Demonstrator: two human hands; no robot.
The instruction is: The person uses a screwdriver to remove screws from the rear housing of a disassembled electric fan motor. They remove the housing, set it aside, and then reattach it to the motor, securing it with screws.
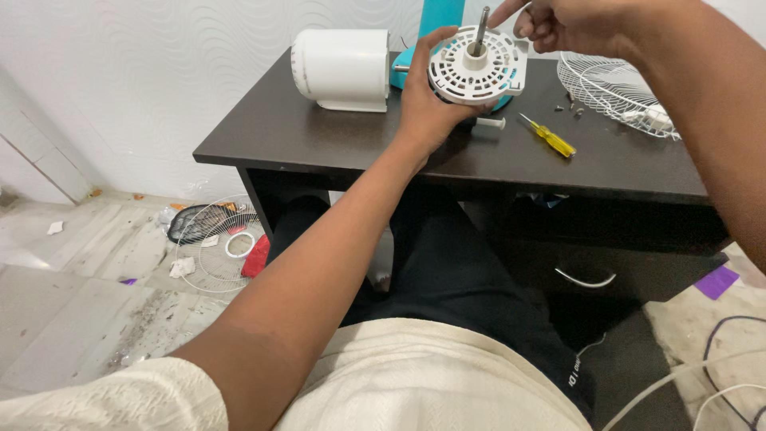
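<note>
My left hand [427, 96] grips a round white fan motor unit [479, 68] with vent slots, held just above the dark table [319, 136]. A metal shaft [481, 28] sticks up from its middle. My right hand [558, 24] hovers at the top of that shaft, fingertips close to it; I cannot tell whether they pinch it. A white plastic pin [491, 123] lies on the table beside the left hand.
A white cylindrical motor cover [343, 68] lies at the table's back left, a teal fan stand [439, 24] behind it. A yellow-handled screwdriver [549, 136], small screws [573, 106] and a wire fan grille [618, 92] lie right. Another grille [215, 239] lies on the littered floor.
</note>
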